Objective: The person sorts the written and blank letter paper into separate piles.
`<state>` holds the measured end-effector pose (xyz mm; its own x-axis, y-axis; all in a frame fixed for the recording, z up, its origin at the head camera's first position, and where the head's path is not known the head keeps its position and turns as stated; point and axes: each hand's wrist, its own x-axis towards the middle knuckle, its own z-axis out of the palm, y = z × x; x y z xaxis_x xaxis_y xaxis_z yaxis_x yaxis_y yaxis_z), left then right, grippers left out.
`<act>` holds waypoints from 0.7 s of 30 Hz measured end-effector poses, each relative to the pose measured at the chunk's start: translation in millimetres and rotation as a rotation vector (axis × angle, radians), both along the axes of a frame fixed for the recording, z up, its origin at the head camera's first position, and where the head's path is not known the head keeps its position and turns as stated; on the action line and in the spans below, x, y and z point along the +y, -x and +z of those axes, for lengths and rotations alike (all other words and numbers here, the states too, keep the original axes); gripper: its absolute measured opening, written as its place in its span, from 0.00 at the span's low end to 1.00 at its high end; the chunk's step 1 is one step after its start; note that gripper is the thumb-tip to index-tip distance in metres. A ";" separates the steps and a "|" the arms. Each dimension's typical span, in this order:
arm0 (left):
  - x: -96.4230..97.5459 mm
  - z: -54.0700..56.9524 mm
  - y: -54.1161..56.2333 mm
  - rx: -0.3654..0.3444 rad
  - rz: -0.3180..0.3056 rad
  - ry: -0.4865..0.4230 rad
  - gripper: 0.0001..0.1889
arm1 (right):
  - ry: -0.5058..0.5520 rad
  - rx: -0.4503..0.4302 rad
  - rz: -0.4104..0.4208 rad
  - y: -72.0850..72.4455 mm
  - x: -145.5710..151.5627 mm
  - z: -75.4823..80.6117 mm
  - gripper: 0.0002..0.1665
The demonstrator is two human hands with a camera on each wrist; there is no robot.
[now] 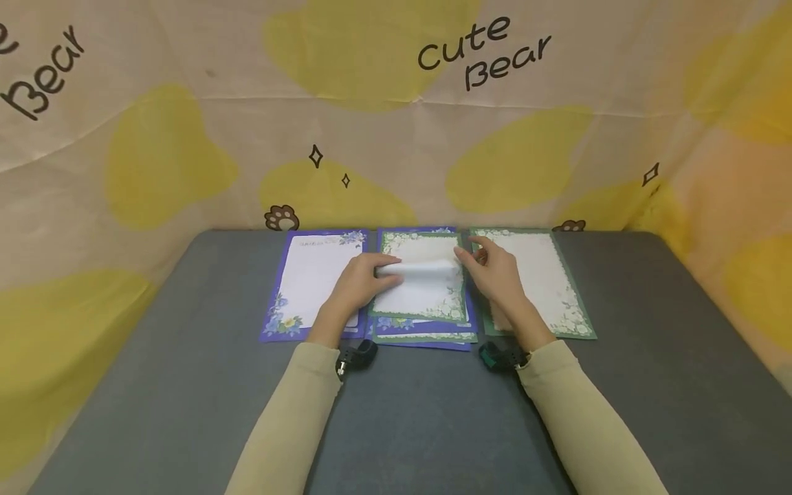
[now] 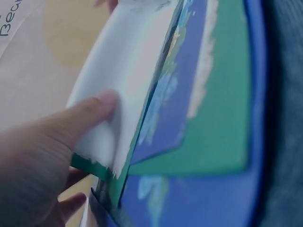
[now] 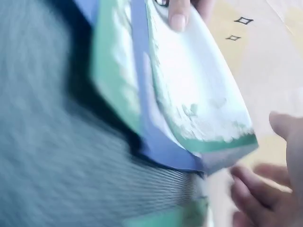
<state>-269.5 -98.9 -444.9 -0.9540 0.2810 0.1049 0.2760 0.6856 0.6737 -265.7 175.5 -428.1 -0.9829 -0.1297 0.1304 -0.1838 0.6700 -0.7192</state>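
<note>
A green-bordered sheet of flowered paper (image 1: 421, 295) lies on top of the middle pile, its surface bowed up across the middle. My left hand (image 1: 355, 278) pinches its left edge, the thumb (image 2: 90, 116) on the white face and the fingers behind. At the sheet's right edge is my right hand (image 1: 500, 275), thumb and fingers spread apart. In the right wrist view, these fingers (image 3: 262, 189) hold nothing and stand off the sheet's raised corner. Beneath it, the lower edges of purple- and green-bordered sheets (image 1: 427, 344) stick out unevenly.
Left of the pile lies a purple-bordered sheet (image 1: 315, 289) with blue flowers. On the right is another green-bordered sheet (image 1: 538, 275), partly under my right hand. The grey table (image 1: 408, 426) ends at a yellow-patterned cloth (image 1: 371, 137) behind.
</note>
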 end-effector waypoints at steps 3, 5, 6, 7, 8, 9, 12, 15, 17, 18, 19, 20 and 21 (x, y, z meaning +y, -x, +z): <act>1.1 5.8 1.5 0.003 0.005 -0.021 0.22 | 0.139 -0.126 0.039 -0.2 -1.2 7.0 0.35; 2.5 8.9 2.5 0.005 -0.012 -0.015 0.24 | 0.241 -0.208 0.074 -0.4 -2.9 9.8 0.32; 3.5 10.0 2.9 0.002 -0.020 -0.009 0.25 | 0.291 -0.234 0.078 -0.3 -3.7 10.8 0.30; 4.6 10.9 3.2 -0.004 -0.029 -0.006 0.27 | 0.334 -0.249 0.077 -0.4 -4.2 11.5 0.29; 5.9 11.5 3.3 -0.008 -0.032 -0.001 0.28 | 0.369 -0.256 0.073 -0.6 -4.3 12.0 0.28; 7.2 12.2 3.0 -0.008 -0.032 -0.001 0.30 | 0.398 -0.260 0.070 -0.8 -4.0 12.6 0.27; 10.7 12.6 0.3 -0.026 0.023 -0.046 0.32 | 0.448 -0.257 0.080 -1.8 -0.2 13.8 0.27; 12.6 12.0 -3.4 -0.068 0.126 -0.181 0.28 | 0.457 -0.259 0.113 -3.6 6.1 16.4 0.29; 12.4 12.2 -5.5 -0.109 0.183 -0.311 0.25 | 0.454 -0.259 0.137 -4.3 10.4 18.8 0.30; 12.1 12.8 -5.7 -0.128 0.199 -0.380 0.23 | 0.448 -0.260 0.145 -4.5 12.5 20.0 0.30; 12.1 14.0 -5.9 -0.147 0.210 -0.435 0.22 | 0.442 -0.260 0.153 -4.5 14.6 21.2 0.30; 12.3 15.4 -6.1 -0.161 0.211 -0.480 0.21 | 0.431 -0.261 0.157 -4.6 16.3 22.5 0.30; 12.8 17.1 -6.2 -0.175 0.210 -0.512 0.20 | 0.423 -0.267 0.158 -4.7 18.0 23.9 0.30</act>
